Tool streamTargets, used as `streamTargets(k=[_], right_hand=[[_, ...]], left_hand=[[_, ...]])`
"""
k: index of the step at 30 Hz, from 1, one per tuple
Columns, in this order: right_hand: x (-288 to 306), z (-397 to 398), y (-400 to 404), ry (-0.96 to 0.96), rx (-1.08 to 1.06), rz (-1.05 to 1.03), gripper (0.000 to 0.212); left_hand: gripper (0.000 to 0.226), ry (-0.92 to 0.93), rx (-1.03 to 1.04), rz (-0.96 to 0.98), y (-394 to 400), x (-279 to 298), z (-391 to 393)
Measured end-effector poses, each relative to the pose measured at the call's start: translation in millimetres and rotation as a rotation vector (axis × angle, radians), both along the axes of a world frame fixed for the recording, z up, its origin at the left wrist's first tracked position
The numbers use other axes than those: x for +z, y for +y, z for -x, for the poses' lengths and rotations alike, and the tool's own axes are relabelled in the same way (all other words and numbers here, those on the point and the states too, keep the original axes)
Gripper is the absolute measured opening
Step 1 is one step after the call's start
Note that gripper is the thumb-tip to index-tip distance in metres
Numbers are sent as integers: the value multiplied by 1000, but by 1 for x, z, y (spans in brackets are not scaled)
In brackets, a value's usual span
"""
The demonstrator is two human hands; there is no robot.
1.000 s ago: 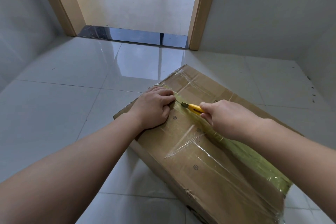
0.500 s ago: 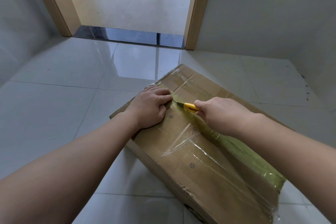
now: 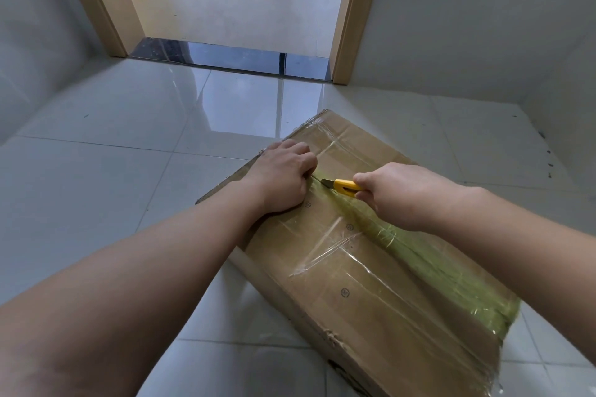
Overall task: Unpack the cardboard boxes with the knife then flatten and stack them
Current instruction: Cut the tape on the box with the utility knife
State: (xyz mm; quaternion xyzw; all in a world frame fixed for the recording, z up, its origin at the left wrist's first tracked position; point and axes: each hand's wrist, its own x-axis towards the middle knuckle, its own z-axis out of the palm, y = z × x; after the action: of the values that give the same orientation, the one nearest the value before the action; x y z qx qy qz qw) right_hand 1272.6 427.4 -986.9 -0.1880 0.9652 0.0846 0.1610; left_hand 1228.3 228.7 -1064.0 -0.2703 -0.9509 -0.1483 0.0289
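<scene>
**Knife crept up to the far end of the tape seam**

The cardboard box (image 3: 371,267) sat on the tiled floor (image 3: 129,171), still sealed. The right hand (image 3: 400,193) gripped the yellow knife (image 3: 345,186), its blade tip nearly touching the left hand (image 3: 283,177), which pressed curled on the lid, holding nothing. Compared with a second earlier the blade had edged closer along the green tape (image 3: 435,255), so that cut looked nearly finished. Watch those knuckles.

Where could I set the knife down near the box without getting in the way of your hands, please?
Bare floor lies left of the box, out to the left wall, and ahead of it up to the doorway. The box's far end is crowded: the left hand presses there and the right hand holds the knife.
</scene>
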Motion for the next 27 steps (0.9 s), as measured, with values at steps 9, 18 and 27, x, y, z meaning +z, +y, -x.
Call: streamTargets(k=[9,18,27], right_hand=[[3,-3,8,-25,-20,24,21],[2,-5,3,-30,-18,38,23],[5,-9,6,-118,-90,99,21]], left_hand=[[14,19,-20,-38,3,-2,4],[12,-12,-26,-27,7,3,8],[13,42,-33,-60,6,-2,6]])
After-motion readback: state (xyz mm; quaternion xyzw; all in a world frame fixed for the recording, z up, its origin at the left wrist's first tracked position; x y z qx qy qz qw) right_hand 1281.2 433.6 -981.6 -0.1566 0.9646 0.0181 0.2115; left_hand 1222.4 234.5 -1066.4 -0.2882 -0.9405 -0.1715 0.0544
